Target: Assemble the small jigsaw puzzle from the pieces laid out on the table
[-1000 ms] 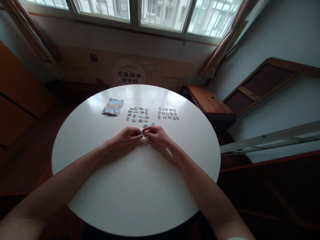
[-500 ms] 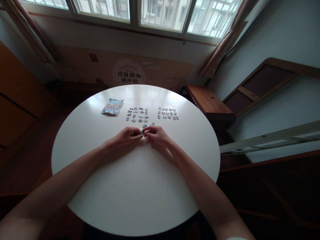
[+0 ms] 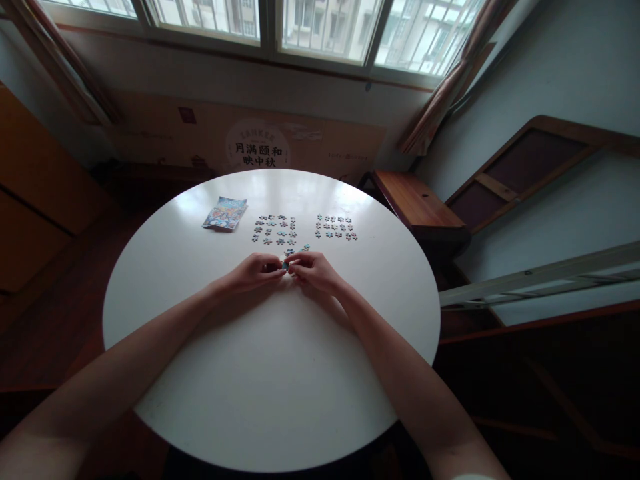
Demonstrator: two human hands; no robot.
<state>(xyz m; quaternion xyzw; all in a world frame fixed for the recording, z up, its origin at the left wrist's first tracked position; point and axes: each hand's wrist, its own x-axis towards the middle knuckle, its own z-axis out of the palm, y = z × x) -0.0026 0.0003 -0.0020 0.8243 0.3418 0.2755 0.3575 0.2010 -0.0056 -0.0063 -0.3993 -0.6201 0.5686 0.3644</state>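
Note:
Both of my hands meet near the middle of a round white table (image 3: 270,373). My left hand (image 3: 256,270) and my right hand (image 3: 313,270) have their fingers pinched together around a small bluish jigsaw piece (image 3: 285,265) held between them. Just beyond the fingertips lie a few loose pieces (image 3: 299,249). Farther back, several pieces are laid out in a left group (image 3: 275,229) and a right group (image 3: 336,227). A small colourful picture packet (image 3: 225,213) lies to the left of the groups.
A wooden chair or bench (image 3: 417,203) stands right of the table, with a leaning wooden frame (image 3: 530,167) behind it. A cardboard panel with printed characters (image 3: 257,152) rests against the wall under the window. A wooden cabinet (image 3: 30,180) is at left.

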